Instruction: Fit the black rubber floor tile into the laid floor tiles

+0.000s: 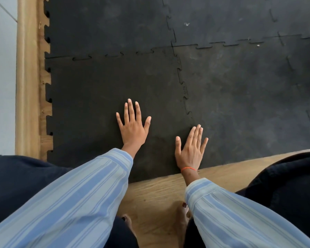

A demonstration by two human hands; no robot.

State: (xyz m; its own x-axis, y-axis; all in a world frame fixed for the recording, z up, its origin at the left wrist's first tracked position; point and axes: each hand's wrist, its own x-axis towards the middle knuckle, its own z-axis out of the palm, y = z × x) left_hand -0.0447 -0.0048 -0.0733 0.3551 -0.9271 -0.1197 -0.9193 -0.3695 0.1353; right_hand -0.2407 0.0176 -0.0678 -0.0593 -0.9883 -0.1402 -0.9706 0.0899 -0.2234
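The black rubber floor tile [97, 97] lies flat at the near left, its toothed edges meeting the laid floor tiles [240, 90] at the top and right. My left hand [132, 126] rests flat on it, palm down, fingers spread. My right hand [191, 149] lies flat too, at the tile's near right corner, over the lower end of the jigsaw seam with the neighbouring tile. Neither hand holds anything. Part of the seam under my right hand is hidden.
Bare wooden floor [159, 192] runs along the near edge and in a strip on the left [43, 122], beside a wooden skirting [25, 86] and a pale wall. My knees in dark trousers and my bare feet [182, 219] are at the bottom.
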